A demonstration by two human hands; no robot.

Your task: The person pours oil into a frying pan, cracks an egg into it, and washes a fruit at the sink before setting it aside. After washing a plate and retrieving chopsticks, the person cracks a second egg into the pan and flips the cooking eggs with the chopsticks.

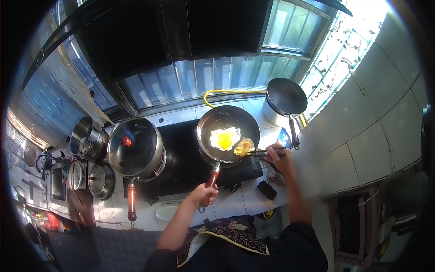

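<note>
My left hand (203,195) is wrapped round the wooden handle (212,177) of a dark frying pan (209,119) on the black stove. In the pan lies a fried egg (225,139) with a yellow yolk and white edges. To its right, a browned, folded piece of egg (244,147) rests near the pan's rim. My right hand (279,158) holds dark chopsticks (263,153), reaching in from the right, with their tips at the browned piece.
A lidded pan (136,147) with a wooden handle stands left on the stove (181,145). Steel pots (86,138) are farther left. A small dark pan (286,96) sits on a pot at the back right, by a yellow hose (235,91). A white dish (167,211) lies near the front edge.
</note>
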